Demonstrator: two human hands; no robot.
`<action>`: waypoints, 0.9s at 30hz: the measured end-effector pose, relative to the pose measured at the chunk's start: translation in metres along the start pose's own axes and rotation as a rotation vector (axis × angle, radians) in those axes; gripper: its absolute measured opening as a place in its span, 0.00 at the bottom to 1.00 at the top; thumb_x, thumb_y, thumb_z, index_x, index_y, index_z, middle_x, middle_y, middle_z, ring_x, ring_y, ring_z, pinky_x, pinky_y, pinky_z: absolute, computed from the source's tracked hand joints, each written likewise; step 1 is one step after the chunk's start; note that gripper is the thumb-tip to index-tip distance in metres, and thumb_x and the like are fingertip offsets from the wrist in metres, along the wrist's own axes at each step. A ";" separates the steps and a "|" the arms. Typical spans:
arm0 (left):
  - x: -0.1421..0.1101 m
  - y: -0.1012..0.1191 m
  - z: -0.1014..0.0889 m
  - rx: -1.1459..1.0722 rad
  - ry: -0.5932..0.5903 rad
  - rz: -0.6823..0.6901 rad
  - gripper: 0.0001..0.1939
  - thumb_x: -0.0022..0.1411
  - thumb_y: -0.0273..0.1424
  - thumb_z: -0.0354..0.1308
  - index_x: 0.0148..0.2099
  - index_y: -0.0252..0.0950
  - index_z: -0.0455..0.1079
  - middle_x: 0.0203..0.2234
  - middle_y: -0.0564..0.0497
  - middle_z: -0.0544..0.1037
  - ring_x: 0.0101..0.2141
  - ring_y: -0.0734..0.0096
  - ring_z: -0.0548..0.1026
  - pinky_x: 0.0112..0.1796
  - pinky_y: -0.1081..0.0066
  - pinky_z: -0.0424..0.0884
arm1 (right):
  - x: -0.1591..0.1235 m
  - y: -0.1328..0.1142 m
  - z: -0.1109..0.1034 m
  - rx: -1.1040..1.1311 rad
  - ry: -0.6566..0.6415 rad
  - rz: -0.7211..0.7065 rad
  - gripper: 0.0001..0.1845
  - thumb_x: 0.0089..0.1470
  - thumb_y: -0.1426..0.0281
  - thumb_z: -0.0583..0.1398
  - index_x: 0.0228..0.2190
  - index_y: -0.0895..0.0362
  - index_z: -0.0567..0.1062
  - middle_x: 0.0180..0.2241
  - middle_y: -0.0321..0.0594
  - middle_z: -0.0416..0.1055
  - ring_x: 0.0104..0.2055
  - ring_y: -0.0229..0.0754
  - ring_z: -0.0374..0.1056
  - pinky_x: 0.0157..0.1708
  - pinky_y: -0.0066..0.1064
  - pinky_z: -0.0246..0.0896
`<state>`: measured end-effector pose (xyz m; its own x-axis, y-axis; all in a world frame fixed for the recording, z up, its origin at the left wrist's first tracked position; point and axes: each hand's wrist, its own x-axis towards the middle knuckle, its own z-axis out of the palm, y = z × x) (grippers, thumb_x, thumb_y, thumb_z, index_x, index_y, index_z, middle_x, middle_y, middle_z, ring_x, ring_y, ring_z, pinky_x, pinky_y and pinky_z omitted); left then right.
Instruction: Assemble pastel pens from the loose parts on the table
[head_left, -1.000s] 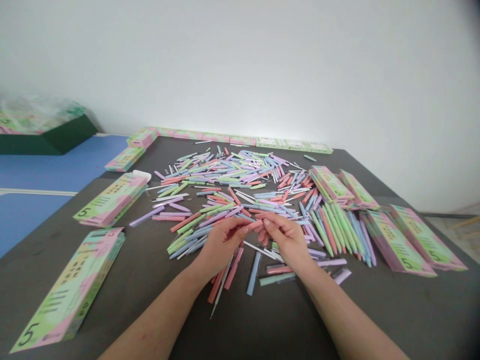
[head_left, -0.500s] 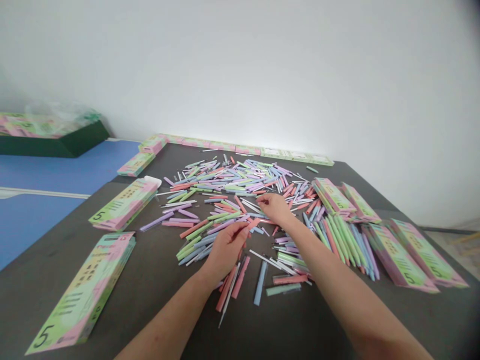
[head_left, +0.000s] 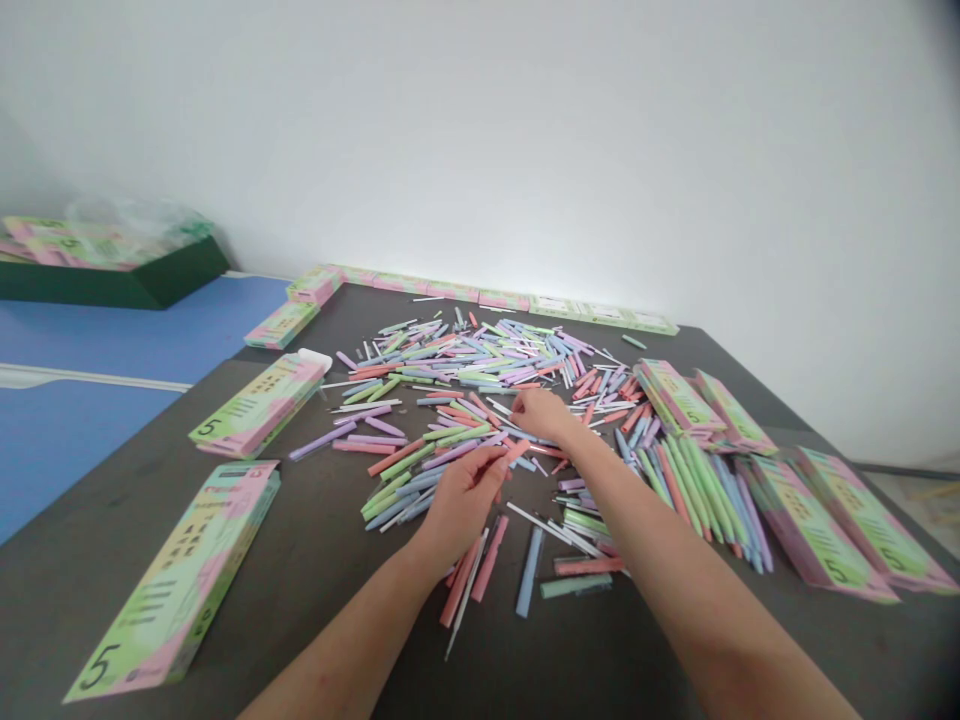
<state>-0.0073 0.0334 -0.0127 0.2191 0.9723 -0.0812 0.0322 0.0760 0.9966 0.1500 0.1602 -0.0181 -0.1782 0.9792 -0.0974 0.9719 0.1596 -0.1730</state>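
Observation:
A wide heap of pastel pen barrels, caps and white refills [head_left: 480, 360] covers the middle of a dark table [head_left: 315, 560]. My left hand [head_left: 465, 495] is closed on a pink pen barrel [head_left: 516, 450] that sticks out toward the right. Further out, my right hand [head_left: 541, 412] reaches into the heap, its fingers curled down onto the parts; whether it holds one is hidden. Assembled pens [head_left: 697, 480] lie side by side to the right of my right arm.
Flat green-and-pink boxes marked 5 lie at the left [head_left: 180, 580] [head_left: 259, 405], at the right [head_left: 817, 520] and in a row along the far edge [head_left: 525, 300]. A blue surface [head_left: 112, 350] and a green tray [head_left: 112, 280] are beyond the left edge.
My right hand let go of the pink barrel and reached forward into the heap. The left hand kept the barrel. The view shifted slightly left.

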 end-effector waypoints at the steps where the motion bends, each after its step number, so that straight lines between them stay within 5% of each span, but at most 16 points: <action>1: 0.000 -0.001 0.000 -0.002 0.000 0.005 0.14 0.62 0.38 0.51 0.41 0.33 0.71 0.15 0.60 0.63 0.14 0.81 0.55 0.16 0.76 0.48 | 0.000 -0.001 0.001 0.005 0.001 -0.004 0.10 0.49 0.71 0.59 0.32 0.57 0.80 0.36 0.48 0.78 0.40 0.48 0.72 0.41 0.32 0.61; 11: 0.000 -0.001 -0.001 -0.038 0.017 0.010 0.14 0.60 0.39 0.53 0.39 0.33 0.72 0.20 0.56 0.68 0.16 0.81 0.58 0.17 0.77 0.52 | -0.029 0.005 -0.009 0.265 0.185 -0.011 0.09 0.53 0.67 0.57 0.29 0.58 0.75 0.33 0.41 0.76 0.35 0.40 0.69 0.36 0.29 0.60; 13: 0.001 -0.003 -0.002 -0.079 0.045 0.021 0.15 0.59 0.39 0.55 0.40 0.33 0.73 0.24 0.54 0.72 0.18 0.81 0.60 0.18 0.78 0.54 | -0.049 0.006 -0.011 0.429 0.212 -0.044 0.12 0.55 0.63 0.56 0.31 0.58 0.74 0.29 0.37 0.74 0.29 0.37 0.67 0.30 0.27 0.60; 16: 0.001 -0.005 -0.003 -0.147 0.083 0.004 0.17 0.58 0.41 0.57 0.43 0.34 0.74 0.25 0.53 0.73 0.20 0.80 0.63 0.22 0.78 0.61 | -0.083 0.005 -0.008 1.051 0.200 -0.109 0.13 0.52 0.59 0.60 0.30 0.57 0.72 0.20 0.31 0.67 0.20 0.33 0.59 0.21 0.25 0.54; 19: -0.001 -0.004 -0.005 -0.172 0.088 -0.020 0.17 0.56 0.42 0.59 0.42 0.36 0.75 0.25 0.54 0.74 0.24 0.77 0.68 0.27 0.76 0.67 | -0.113 0.002 -0.003 1.343 0.232 -0.099 0.11 0.52 0.60 0.62 0.31 0.56 0.72 0.17 0.29 0.64 0.18 0.32 0.56 0.19 0.25 0.51; 27: -0.007 0.005 0.000 -0.088 0.022 0.063 0.14 0.56 0.39 0.62 0.41 0.36 0.79 0.32 0.50 0.79 0.31 0.73 0.72 0.31 0.76 0.66 | -0.138 -0.002 -0.003 1.562 0.415 -0.102 0.12 0.52 0.66 0.63 0.38 0.53 0.69 0.29 0.34 0.75 0.25 0.35 0.69 0.24 0.28 0.64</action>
<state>-0.0085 0.0274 -0.0068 0.1965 0.9803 -0.0188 -0.0672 0.0326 0.9972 0.1730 0.0255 -0.0010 0.0748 0.9792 0.1887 -0.1832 0.1995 -0.9626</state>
